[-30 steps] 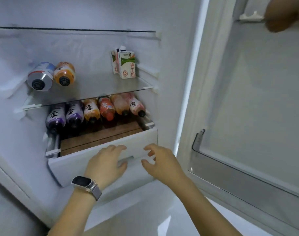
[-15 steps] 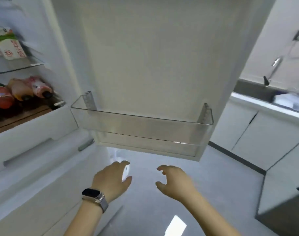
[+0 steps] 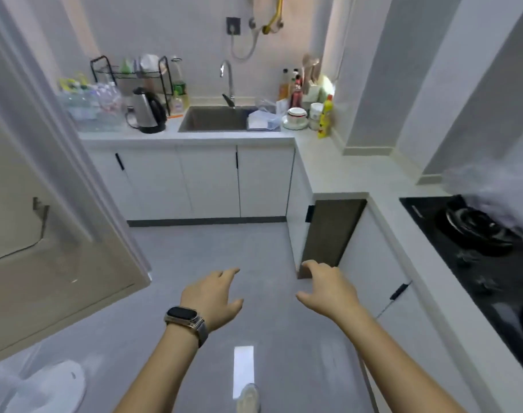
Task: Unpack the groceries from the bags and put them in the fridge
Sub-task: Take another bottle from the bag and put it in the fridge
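Note:
I face the kitchen, away from the fridge's inside. The open fridge door [image 3: 54,263] with its clear shelf fills the left edge. My left hand [image 3: 214,296], a dark watch on its wrist, hovers over the grey floor with fingers apart and nothing in it. My right hand [image 3: 328,289] hovers beside it, also empty with fingers spread. A blurred whitish plastic bag [image 3: 498,198] lies at the right on the counter by the black hob [image 3: 477,242]. Another white bag [image 3: 42,386] lies on the floor at the lower left. A clear bag of bottles [image 3: 89,101] stands on the far counter.
Far counter holds a kettle [image 3: 147,113], a dish rack [image 3: 132,74], a sink [image 3: 217,117] with tap, bowls and bottles [image 3: 299,114] and a yellow bottle [image 3: 325,117]. White cabinets [image 3: 206,180] run below. A dark cabinet door [image 3: 328,234] stands ajar at right. Grey floor [image 3: 224,248] lies ahead.
My view has swung right, from the fridge drawer and shelves, past the door, to the kitchen. Both hands left the drawer front and now hang empty over the floor.

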Demonstrator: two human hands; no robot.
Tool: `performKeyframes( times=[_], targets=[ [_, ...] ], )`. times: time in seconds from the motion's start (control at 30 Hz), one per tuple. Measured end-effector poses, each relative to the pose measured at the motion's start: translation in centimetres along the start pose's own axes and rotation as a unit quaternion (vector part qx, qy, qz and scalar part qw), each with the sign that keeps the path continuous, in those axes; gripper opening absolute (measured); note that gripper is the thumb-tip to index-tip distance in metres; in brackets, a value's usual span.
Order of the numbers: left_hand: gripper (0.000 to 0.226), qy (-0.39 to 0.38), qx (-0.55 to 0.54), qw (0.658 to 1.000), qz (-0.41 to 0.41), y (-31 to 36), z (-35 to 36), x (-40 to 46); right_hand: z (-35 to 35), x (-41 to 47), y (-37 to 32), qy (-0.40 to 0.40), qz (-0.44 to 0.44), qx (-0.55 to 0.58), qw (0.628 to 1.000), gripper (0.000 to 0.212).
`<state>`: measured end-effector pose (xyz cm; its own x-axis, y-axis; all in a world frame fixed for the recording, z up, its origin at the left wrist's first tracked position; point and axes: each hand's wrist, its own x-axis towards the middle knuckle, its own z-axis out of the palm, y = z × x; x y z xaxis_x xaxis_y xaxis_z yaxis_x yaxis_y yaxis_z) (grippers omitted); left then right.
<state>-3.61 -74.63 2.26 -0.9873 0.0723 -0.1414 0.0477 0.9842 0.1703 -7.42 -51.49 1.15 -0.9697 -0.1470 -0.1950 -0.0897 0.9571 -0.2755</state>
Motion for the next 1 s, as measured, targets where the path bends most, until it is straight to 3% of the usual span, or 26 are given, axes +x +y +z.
performKeyframes(
  times=[0.27,0.53,0.77,1.0],
  targets=[
    [0.068,-0.021,-0.003,0.98,0.199,11.6,1.6,11.1,-2.4,0.4,11.6,0.052,0.162,0.042,0.984,0.065],
    [0.068,-0.057,0.02,0.94,0.335,22.4,1.9,21.1,-5.1,0.7,20.9,0.117,0.319,0.096,0.936,0.062],
    [0.069,-0.091,0.054,0.874,0.475,34.6,3.0,25.4,-6.8,-2.9,28.0,0.178,0.461,0.108,0.863,0.061],
    [0.068,-0.128,0.061,0.799,0.584,46.0,6.1,23.0,-7.6,-10.0,33.5,0.239,0.561,0.13,0.782,0.056]
  ],
)
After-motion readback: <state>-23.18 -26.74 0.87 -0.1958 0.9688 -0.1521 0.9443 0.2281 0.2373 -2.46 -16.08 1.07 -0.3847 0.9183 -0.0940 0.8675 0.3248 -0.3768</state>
